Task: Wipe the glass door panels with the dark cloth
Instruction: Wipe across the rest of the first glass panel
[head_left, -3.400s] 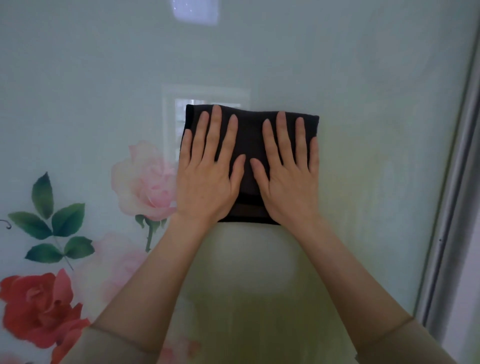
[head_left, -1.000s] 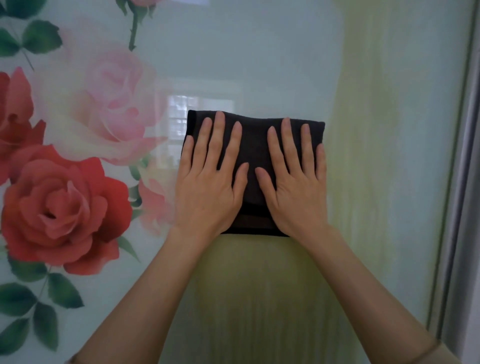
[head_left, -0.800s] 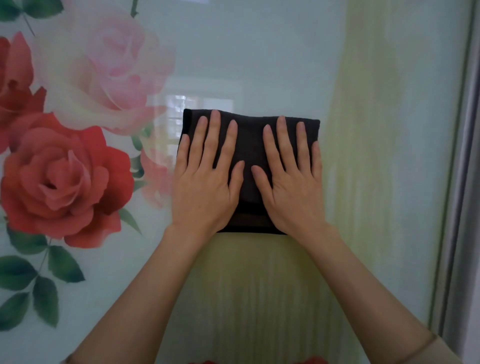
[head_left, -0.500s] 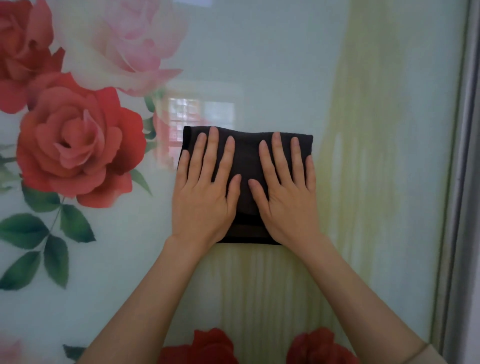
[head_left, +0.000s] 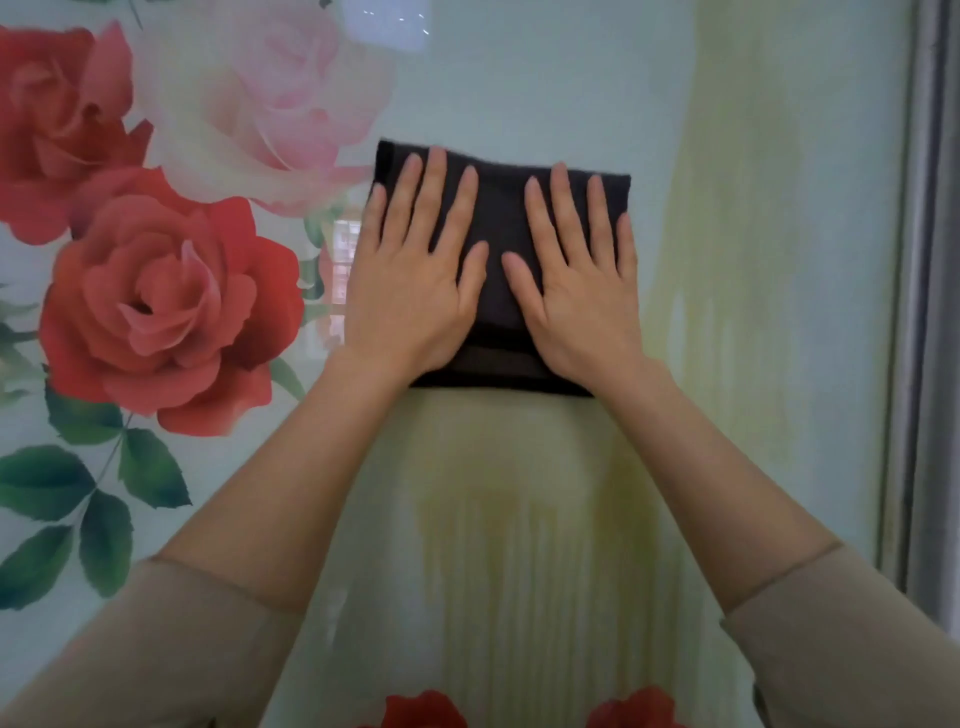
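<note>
Dark cloth (head_left: 501, 223), folded: pressed flat against rose-printed glass door panel (head_left: 519, 78) by left hand (head_left: 410, 291) and right hand (head_left: 582, 301), fingers straight, gripping nothing.

My left hand (head_left: 410, 301) and right hand (head_left: 582, 301) press flat, side by side, on the folded dark cloth (head_left: 498, 218) against the glass door panel (head_left: 545, 93). Printed red rose (head_left: 166, 306) sits left; the metal frame (head_left: 930, 312), somewhat blurred, runs right.

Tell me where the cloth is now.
Head view, centre: cloth pressed on the glass under the left hand and right hand, right of the red rose.
</note>
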